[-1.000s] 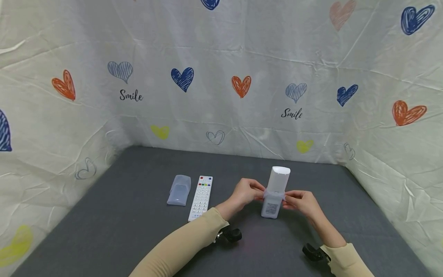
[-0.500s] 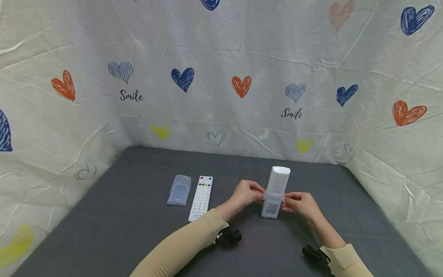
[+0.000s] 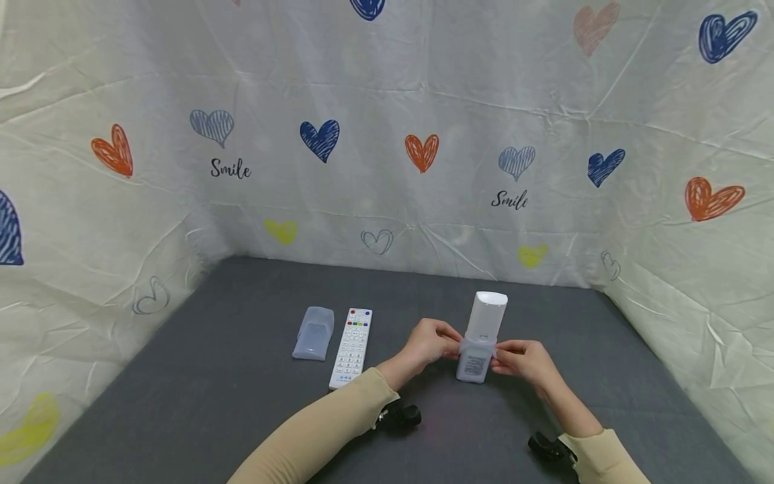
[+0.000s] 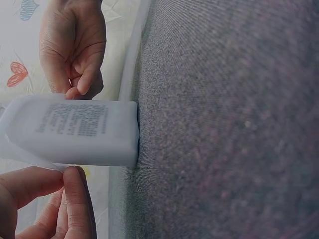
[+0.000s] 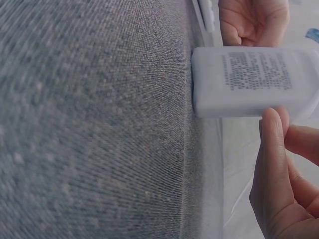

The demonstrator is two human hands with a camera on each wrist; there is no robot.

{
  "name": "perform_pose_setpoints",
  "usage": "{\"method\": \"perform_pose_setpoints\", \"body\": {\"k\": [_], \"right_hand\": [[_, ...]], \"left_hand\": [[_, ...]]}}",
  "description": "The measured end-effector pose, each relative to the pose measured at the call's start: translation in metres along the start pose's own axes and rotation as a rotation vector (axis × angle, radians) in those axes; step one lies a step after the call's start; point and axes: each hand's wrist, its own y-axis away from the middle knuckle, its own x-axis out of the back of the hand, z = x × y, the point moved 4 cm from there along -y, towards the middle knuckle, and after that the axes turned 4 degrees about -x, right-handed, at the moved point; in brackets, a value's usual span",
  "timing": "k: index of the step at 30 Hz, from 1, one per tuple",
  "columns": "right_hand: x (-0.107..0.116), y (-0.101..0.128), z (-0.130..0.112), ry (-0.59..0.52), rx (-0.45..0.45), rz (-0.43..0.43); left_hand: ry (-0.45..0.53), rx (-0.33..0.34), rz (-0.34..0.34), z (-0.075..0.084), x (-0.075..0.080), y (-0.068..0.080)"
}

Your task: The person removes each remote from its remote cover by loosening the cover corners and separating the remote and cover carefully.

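Observation:
A white remote control (image 3: 486,317) stands upright on the table, the printed label on its back facing the head camera. Around its lower part sits a translucent sleeve (image 3: 470,375), which reaches to the table surface. My left hand (image 3: 426,341) pinches the sleeve's upper edge at the left between thumb and fingers. On the opposite side, my right hand (image 3: 526,361) pinches that edge too. Both wrist views show the fingertips right at the sleeve's rim, with the label text (image 5: 256,71) blurred through the plastic.
Left of the hands lies a second white remote (image 3: 351,346) with its buttons up. Beside it is another translucent sleeve (image 3: 314,334). Dark grey cloth covers the table (image 3: 181,403), and a white curtain (image 3: 363,195) printed with hearts encloses the back and sides.
Both hands have moved slightly down along the upright remote, taking the sleeve's upper edge with them. The other remote and sleeve have stayed in place.

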Motion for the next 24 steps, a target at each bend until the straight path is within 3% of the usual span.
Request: {"method": "perform_pose_setpoints", "body": {"k": [24], "right_hand": [[-0.0038, 0.0031, 0.0050, 0.005, -0.011, -0.022]], "left_hand": [[-0.023, 0.021, -0.011, -0.0076, -0.0009, 0.0006]]}}
